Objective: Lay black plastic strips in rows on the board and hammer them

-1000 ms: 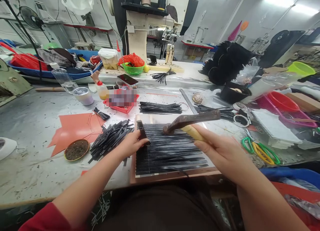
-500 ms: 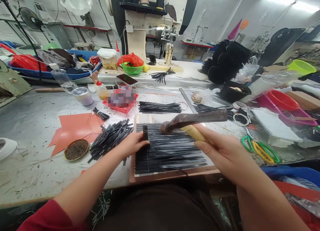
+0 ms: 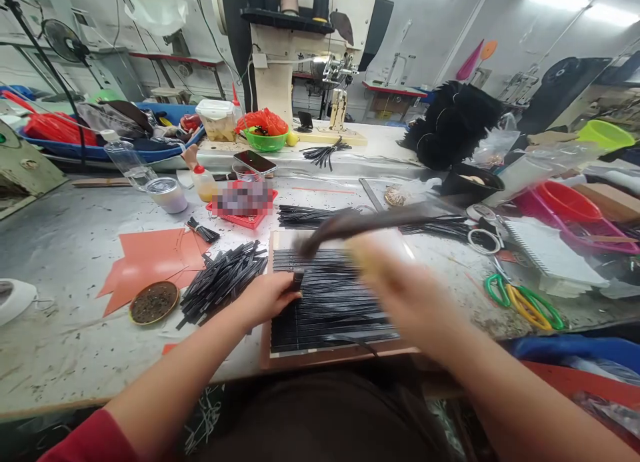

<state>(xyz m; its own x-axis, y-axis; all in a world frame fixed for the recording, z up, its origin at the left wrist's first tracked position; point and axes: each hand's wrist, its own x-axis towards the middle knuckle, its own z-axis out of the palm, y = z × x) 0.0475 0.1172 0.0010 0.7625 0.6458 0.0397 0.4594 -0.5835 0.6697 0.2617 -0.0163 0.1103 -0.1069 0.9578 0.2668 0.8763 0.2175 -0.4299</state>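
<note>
My left hand point(image 3: 273, 295) is closed around a short dark metal punch point(image 3: 298, 280), held upright at the left ends of the black strips. These narrow black strips point(image 3: 345, 295) lie side by side on a board point(image 3: 266, 355) at the table's front edge. In my right hand point(image 3: 405, 289), blurred by motion, is a hammer with a pale handle. The dark hammer head point(image 3: 350, 225) is tilted, its striking end just above the punch; whether they touch is too smeared to tell. A heap of loose black strips point(image 3: 223, 279) lies left of the board.
Left of the heap are orange sheets point(image 3: 150, 252) and a round dish of dark bits point(image 3: 154, 302). Behind the board lie a strip bundle point(image 3: 313, 215) and a red tray point(image 3: 240, 215). Scissors point(image 3: 525, 302) and a white pad point(image 3: 555, 255) sit at the right. A sewing machine point(image 3: 273, 69) stands behind.
The hammer has swung down and left toward the punch, with my right hand following. My left hand and the punch have shifted slightly lower and to the right.
</note>
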